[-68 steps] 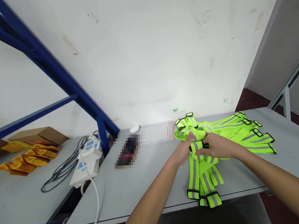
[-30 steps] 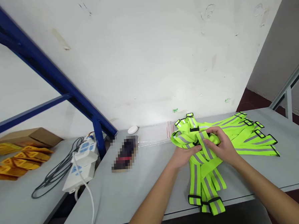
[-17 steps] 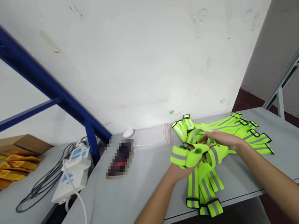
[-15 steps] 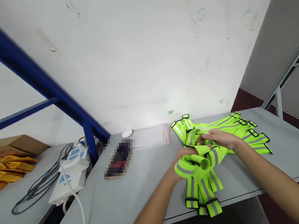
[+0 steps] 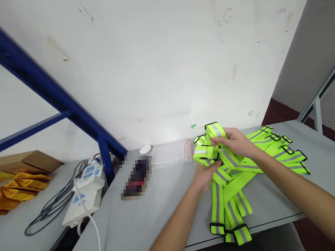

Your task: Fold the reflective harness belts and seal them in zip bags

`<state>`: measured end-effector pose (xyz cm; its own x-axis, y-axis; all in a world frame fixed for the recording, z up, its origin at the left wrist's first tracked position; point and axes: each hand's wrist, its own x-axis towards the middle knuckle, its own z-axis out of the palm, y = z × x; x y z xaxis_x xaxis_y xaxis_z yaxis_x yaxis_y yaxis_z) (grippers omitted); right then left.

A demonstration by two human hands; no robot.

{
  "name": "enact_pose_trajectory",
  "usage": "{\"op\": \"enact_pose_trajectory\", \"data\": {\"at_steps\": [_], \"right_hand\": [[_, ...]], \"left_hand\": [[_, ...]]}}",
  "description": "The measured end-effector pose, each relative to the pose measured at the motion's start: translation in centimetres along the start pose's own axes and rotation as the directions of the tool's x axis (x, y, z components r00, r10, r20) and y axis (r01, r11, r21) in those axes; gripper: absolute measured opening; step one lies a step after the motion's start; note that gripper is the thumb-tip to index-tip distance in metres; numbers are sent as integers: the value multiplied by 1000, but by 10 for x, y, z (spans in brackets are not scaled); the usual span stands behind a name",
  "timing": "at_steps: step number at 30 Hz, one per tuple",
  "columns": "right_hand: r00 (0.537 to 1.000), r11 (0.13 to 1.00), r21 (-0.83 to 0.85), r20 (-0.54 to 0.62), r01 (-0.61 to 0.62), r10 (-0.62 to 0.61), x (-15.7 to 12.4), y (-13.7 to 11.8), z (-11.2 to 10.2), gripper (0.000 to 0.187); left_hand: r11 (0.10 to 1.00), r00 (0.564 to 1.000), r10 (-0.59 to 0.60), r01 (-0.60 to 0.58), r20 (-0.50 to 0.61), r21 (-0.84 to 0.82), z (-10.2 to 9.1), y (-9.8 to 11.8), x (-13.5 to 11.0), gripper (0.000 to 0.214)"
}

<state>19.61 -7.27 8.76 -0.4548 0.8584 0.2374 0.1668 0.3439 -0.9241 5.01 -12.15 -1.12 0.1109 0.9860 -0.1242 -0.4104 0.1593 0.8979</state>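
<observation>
Several neon yellow-green straps with grey reflective stripes and black buckles lie across the grey table [image 5: 171, 200]. My right hand [image 5: 237, 142] pinches a looped reflective strap [image 5: 216, 130], whose buckle end stands up above the pile. Just below and to the left, my left hand [image 5: 205, 174] is closed around bunched straps, thumb on top. From between the hands, strap ends [image 5: 216, 205] hang towards the table's front edge, with black buckles at their tips. Other straps [image 5: 281, 153] fan out to the right, behind my right forearm.
A clear plastic bag [image 5: 171, 153] with red lines lies left of the straps, beside a white oval object [image 5: 145, 149] and a blurred-out dark item [image 5: 138, 177]. Further left are white power strips [image 5: 87, 193], a black cable [image 5: 48, 206], yellow packets [image 5: 22, 189] and a blue frame [image 5: 104, 155].
My right hand has risen slightly and lifted a strap's buckle end. My left hand has moved up the bundle, and the coil that hung over it has dropped away.
</observation>
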Motion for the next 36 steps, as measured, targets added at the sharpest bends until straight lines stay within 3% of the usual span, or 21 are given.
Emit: {"op": "enact_pose_trajectory", "data": {"at_steps": [6,8,10,12,14,16,19,21,23,25,27,30,36], "right_hand": [[979,972,-170,-89,165,-182,-33,-7,40,17],[948,944,-203,-135,259,-289,-46,2,51,17],[889,921,-251,-277,299,-364,-55,16,59,25],[803,933,-284,-491,220,-339,-59,30,65,29],[713,966,-237,-659,104,-239,-60,41,69,28],[681,994,-102,-725,40,-102,-59,44,73,29],[750,950,313,-631,12,198,-58,37,77,43],[828,801,598,-435,-28,354,-57,29,75,57],[890,677,728,-235,-106,392,-55,23,71,63],[921,641,750,-116,-164,372,-53,22,64,57],[928,646,747,-114,-156,355,-50,26,57,49],[917,659,748,-205,-80,344,-46,38,50,41],[879,698,712,-281,-80,387,-41,58,44,15]], "left_hand": [[970,997,-66,55,-37,-238,-1,11,3,53],[951,998,-61,49,-29,-306,-6,15,5,54],[940,999,-35,26,-20,-341,-12,17,6,56],[935,1000,-13,7,-14,-354,-16,17,6,57],[930,1000,7,-15,-22,-367,-17,15,4,57],[925,999,24,-31,-25,-378,-16,13,3,56],[913,999,-33,35,12,-407,-14,12,3,48],[897,994,-100,110,47,-427,-13,12,3,44],[889,988,-140,156,69,-431,-12,13,3,40],[896,987,-147,157,58,-415,-12,16,2,35],[918,991,-132,123,2,-377,-10,20,0,34],[947,993,-69,34,-100,-319,-7,27,-2,38],[924,999,13,-28,-43,-382,-6,35,2,40]]}}
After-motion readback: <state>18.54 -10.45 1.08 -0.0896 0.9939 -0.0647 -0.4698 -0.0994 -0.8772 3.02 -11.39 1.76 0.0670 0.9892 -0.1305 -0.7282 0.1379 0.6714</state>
